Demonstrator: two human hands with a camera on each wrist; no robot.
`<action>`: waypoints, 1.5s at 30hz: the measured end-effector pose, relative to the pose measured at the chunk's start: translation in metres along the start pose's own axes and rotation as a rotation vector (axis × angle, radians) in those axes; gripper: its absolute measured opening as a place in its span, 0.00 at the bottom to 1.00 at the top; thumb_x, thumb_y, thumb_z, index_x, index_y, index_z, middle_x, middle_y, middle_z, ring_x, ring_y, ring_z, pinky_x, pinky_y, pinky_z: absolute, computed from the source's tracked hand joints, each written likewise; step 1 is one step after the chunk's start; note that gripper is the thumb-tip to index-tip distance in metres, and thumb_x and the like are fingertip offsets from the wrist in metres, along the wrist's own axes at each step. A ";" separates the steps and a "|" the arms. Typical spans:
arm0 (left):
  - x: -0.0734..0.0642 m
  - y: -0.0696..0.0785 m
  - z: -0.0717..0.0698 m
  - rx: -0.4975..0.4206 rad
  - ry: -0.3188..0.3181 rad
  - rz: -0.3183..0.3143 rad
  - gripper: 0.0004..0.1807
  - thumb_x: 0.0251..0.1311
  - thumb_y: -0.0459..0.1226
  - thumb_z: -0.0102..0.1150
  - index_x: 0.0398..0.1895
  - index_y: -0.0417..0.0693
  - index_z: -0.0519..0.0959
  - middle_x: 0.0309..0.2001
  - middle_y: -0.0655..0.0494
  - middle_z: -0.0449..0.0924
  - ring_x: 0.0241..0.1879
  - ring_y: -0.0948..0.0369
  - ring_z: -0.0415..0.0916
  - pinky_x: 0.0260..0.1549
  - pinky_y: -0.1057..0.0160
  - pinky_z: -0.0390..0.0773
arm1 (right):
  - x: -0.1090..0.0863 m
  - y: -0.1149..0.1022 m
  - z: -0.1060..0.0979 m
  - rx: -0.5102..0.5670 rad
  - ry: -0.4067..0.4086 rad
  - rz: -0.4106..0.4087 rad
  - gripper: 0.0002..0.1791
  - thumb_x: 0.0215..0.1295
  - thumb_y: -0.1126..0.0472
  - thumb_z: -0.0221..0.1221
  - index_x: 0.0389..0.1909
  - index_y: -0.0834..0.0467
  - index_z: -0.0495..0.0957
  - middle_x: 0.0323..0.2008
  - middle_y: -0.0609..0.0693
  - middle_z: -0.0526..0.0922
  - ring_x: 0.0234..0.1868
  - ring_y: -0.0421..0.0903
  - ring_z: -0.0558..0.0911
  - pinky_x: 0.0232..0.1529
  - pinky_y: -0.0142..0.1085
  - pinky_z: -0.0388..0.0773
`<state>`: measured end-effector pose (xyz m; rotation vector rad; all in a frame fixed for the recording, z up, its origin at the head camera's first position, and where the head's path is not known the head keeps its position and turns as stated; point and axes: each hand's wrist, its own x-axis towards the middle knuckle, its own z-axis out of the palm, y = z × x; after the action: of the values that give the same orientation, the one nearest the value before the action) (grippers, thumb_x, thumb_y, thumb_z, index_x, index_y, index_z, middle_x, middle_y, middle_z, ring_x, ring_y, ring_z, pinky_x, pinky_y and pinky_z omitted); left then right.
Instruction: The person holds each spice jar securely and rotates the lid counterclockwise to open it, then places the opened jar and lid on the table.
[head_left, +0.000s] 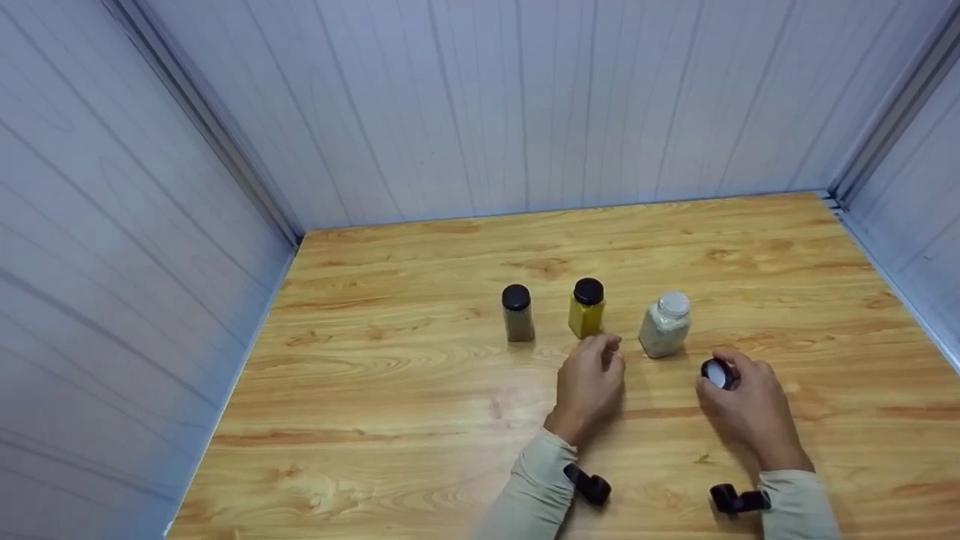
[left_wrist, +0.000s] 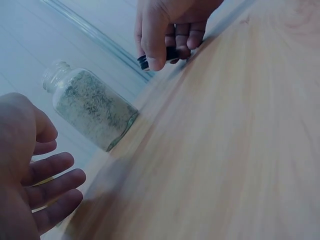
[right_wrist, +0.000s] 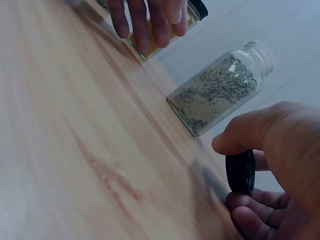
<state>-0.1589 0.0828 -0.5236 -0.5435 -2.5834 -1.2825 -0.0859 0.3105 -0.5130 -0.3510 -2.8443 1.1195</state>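
My right hand pinches a black screw cap between thumb and fingers, its pale inner side facing up and left in the head view. Left of it stands an uncapped clear glass jar, filled with a pale mix flecked with dark bits. My left hand holds nothing; its fingers are spread and loosely bent beside the jar. Just beyond that hand is a jar of yellow powder with a black cap, partly covered by the fingers in the right wrist view.
A third jar, brownish-grey inside and black-capped, stands upright left of the yellow one. The wood-patterned tabletop meets white panel walls at the back and both sides. A black wrist camera sits at the left sleeve.
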 end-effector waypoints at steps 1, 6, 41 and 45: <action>-0.001 -0.002 -0.002 -0.003 0.006 -0.003 0.11 0.65 0.36 0.60 0.49 0.50 0.84 0.41 0.62 0.83 0.39 0.69 0.77 0.40 0.70 0.77 | 0.000 0.000 0.000 -0.002 -0.012 0.004 0.38 0.68 0.47 0.62 0.71 0.66 0.65 0.53 0.71 0.68 0.49 0.64 0.71 0.45 0.56 0.72; -0.003 -0.011 -0.009 -0.050 0.070 -0.003 0.11 0.64 0.34 0.60 0.49 0.48 0.84 0.41 0.61 0.83 0.40 0.68 0.79 0.41 0.72 0.78 | 0.002 -0.001 0.001 -0.037 -0.049 0.015 0.40 0.67 0.46 0.62 0.71 0.67 0.64 0.53 0.71 0.68 0.49 0.65 0.72 0.45 0.57 0.72; 0.016 -0.033 -0.023 -0.011 0.157 -0.023 0.17 0.65 0.32 0.58 0.56 0.42 0.79 0.50 0.50 0.77 0.49 0.58 0.77 0.49 0.62 0.77 | 0.002 -0.003 0.001 -0.143 -0.013 0.058 0.41 0.65 0.43 0.62 0.69 0.67 0.65 0.49 0.70 0.65 0.42 0.65 0.75 0.38 0.56 0.72; 0.014 -0.037 -0.022 0.004 0.152 -0.023 0.16 0.64 0.32 0.58 0.55 0.41 0.80 0.50 0.49 0.78 0.46 0.59 0.76 0.46 0.62 0.78 | 0.002 -0.004 0.005 -0.152 -0.033 0.069 0.41 0.65 0.44 0.62 0.69 0.67 0.64 0.51 0.70 0.64 0.45 0.66 0.74 0.41 0.57 0.72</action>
<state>-0.1862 0.0476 -0.5325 -0.4001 -2.4737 -1.2733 -0.0894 0.3054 -0.5141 -0.4474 -2.9758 0.9297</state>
